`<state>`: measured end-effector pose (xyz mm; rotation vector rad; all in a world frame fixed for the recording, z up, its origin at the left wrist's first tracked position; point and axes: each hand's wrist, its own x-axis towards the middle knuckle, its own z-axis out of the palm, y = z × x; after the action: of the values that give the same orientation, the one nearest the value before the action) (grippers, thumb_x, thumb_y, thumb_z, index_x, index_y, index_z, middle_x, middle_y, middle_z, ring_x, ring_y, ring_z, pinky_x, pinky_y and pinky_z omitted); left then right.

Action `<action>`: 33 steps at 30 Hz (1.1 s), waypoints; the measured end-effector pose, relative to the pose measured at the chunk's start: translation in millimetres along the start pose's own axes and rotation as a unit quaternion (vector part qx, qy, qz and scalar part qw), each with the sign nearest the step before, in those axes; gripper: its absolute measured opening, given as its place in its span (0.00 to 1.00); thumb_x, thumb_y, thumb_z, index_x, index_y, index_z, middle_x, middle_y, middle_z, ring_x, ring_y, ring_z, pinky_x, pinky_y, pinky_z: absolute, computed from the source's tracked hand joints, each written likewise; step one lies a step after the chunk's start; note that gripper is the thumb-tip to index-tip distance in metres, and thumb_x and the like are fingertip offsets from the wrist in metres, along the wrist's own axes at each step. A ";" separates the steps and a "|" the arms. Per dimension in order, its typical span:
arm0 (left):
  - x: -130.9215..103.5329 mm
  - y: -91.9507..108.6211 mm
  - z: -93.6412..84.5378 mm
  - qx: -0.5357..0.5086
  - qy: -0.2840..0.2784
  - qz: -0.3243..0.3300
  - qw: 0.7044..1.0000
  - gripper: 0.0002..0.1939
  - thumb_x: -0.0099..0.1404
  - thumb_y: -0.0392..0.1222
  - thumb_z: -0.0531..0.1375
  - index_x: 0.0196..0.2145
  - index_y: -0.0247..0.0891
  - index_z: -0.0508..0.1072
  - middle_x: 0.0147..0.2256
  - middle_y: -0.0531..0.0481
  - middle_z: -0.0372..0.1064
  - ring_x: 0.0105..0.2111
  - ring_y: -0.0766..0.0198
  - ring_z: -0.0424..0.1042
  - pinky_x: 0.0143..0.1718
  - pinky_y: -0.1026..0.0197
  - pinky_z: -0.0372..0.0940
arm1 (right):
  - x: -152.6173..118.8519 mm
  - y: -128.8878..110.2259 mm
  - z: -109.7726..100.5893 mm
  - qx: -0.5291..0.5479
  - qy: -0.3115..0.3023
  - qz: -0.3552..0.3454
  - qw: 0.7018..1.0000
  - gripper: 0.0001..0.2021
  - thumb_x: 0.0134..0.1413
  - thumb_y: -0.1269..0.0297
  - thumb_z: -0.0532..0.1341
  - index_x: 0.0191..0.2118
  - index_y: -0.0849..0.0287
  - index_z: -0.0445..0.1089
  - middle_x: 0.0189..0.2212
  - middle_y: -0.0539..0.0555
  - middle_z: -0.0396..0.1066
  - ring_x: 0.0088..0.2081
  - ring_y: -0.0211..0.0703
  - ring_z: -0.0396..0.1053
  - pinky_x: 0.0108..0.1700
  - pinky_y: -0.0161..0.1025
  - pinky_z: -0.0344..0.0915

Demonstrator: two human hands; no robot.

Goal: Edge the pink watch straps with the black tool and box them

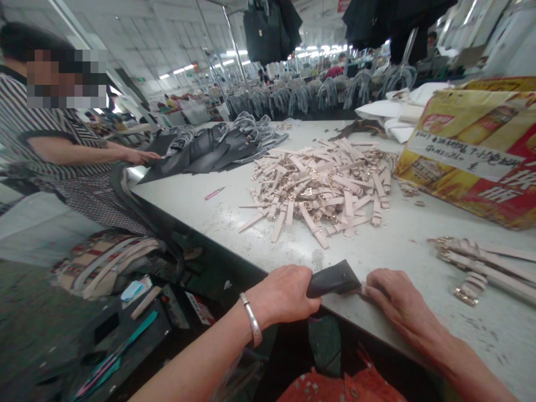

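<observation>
My left hand [288, 293], with a silver bracelet on the wrist, is closed around a flat black piece [337, 278] at the table's front edge. It looks like leather, but its exact kind is unclear. At its right tip my right hand [389, 290] is closed, fingers pinched on a small pale bit that is mostly hidden. Beyond both hands lies a heap of beige buckle straps [322, 187] with gold-coloured buckles. More beige straps [489, 268] rest to the right of my right hand, one of them rolled up.
A yellow and red carton [469, 156] stands at the right. Black bag pieces [213, 146] are piled at the back left, where a co-worker [54, 128] in stripes handles them. A pink cutter [215, 194] lies near the left edge. Below is a black box [163, 324] with tools on it.
</observation>
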<state>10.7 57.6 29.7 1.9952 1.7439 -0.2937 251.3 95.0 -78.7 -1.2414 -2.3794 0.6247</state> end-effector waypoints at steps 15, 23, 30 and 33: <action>4.2 3.5 -17.7 0.082 -0.011 0.081 0.993 0.15 0.57 0.51 0.53 0.32 0.38 0.72 0.31 0.42 0.74 0.35 0.51 0.74 0.33 0.58 0.66 | 6.3 4.5 16.7 -0.006 0.054 0.067 0.996 0.09 0.61 0.59 0.49 0.31 0.55 0.60 0.24 0.50 0.65 0.28 0.43 0.64 0.31 0.37 0.57; 22.2 16.2 -29.5 0.124 -0.005 0.106 0.987 0.19 0.55 0.53 0.53 0.33 0.36 0.74 0.32 0.40 0.74 0.34 0.50 0.74 0.32 0.56 0.66 | 6.9 -4.5 7.3 0.047 0.068 0.085 0.993 0.11 0.60 0.60 0.48 0.28 0.55 0.58 0.24 0.49 0.64 0.26 0.40 0.62 0.29 0.35 0.58; 18.7 4.3 -29.6 0.122 -0.009 0.087 0.989 0.14 0.54 0.50 0.53 0.31 0.38 0.72 0.29 0.44 0.74 0.31 0.54 0.74 0.29 0.60 0.65 | 5.3 -2.3 6.9 0.092 0.076 0.106 0.987 0.12 0.61 0.58 0.47 0.28 0.55 0.58 0.21 0.46 0.61 0.24 0.38 0.61 0.29 0.35 0.58; 21.3 3.9 -33.2 0.122 -0.012 0.087 0.989 0.14 0.54 0.50 0.54 0.31 0.39 0.72 0.28 0.45 0.73 0.31 0.54 0.74 0.29 0.60 0.65 | 6.5 0.6 9.8 0.100 0.064 0.114 0.986 0.13 0.61 0.55 0.47 0.28 0.55 0.58 0.21 0.46 0.62 0.24 0.38 0.62 0.29 0.35 0.57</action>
<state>13.3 91.9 49.6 2.2894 1.5702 -0.4898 243.1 98.7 -86.3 -1.4272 -2.0313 0.8066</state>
